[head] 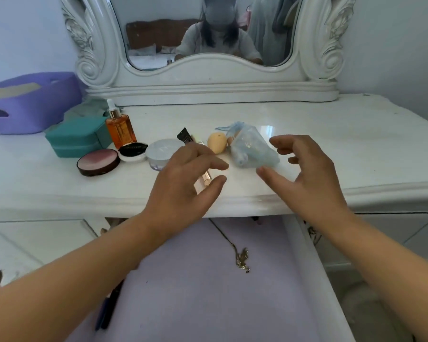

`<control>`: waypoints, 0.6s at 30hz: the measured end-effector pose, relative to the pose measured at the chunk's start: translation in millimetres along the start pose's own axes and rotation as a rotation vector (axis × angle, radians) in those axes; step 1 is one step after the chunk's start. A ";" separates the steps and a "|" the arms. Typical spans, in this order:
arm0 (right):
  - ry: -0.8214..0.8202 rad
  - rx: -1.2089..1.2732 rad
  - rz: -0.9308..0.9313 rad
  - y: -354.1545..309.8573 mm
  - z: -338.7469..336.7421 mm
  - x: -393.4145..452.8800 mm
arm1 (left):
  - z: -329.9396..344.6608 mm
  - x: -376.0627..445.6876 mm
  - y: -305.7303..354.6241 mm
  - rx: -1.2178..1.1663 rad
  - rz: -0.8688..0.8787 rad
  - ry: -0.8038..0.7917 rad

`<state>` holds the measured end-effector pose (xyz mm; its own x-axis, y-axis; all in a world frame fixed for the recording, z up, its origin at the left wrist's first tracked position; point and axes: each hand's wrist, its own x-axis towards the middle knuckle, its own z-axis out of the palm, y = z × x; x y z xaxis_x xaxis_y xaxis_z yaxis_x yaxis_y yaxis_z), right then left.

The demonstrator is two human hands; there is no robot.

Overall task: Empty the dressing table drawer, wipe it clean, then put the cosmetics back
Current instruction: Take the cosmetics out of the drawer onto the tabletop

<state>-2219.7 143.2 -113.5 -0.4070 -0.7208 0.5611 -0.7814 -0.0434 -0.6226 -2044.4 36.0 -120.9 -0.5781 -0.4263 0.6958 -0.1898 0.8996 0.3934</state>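
The drawer (304, 280) stands pulled out below the tabletop, lined in lilac, with a gold necklace (241, 260) and dark pens (109, 309) at its left side. On the white tabletop (331, 144) lie a blue sheer pouch (252, 149), a beige sponge (216, 142), a black tube (185, 136), a pink-gold tube (204, 180), a clear jar (162, 150), a black-topped cushion compact (132, 151), a blush compact (98, 162) and an amber dropper bottle (120, 128). My left hand (183, 178) hovers open over the pink-gold tube. My right hand (304, 171) is open just right of the pouch.
A teal case (74, 137) and a purple basket (32, 102) sit at the left. The carved white mirror (208, 33) rises at the back and reflects a person. Closed side drawers flank the open one.
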 end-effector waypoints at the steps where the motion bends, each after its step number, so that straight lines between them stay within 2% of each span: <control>1: -0.021 0.011 -0.046 -2.1 -3.3 -13.3 | -2.9 -10.6 4.2 -0.012 0.050 -0.026; 3: -0.101 -0.002 -0.139 0.2 -5.1 -40.2 | -4.2 -35.3 8.5 -0.031 0.147 -0.160; 6: -0.281 -0.040 -0.175 12.4 -0.8 -70.0 | 10.5 -71.5 -2.2 0.043 0.253 -0.486; 8: -0.372 -0.065 -0.157 21.7 3.9 -83.3 | 28.2 -88.0 -13.3 0.086 0.230 -0.695; 11: -0.466 -0.113 -0.102 32.9 10.6 -97.5 | 53.2 -92.7 -24.4 0.107 0.113 -0.886; 18: -0.558 -0.141 -0.046 37.3 18.3 -109.7 | 74.2 -78.4 -33.9 0.144 0.061 -0.877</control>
<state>-2195.6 208.0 -208.3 -0.0902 -0.9778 0.1890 -0.8634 -0.0178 -0.5042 -2051.6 46.0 -233.4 -0.9788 -0.2040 -0.0205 -0.2025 0.9468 0.2502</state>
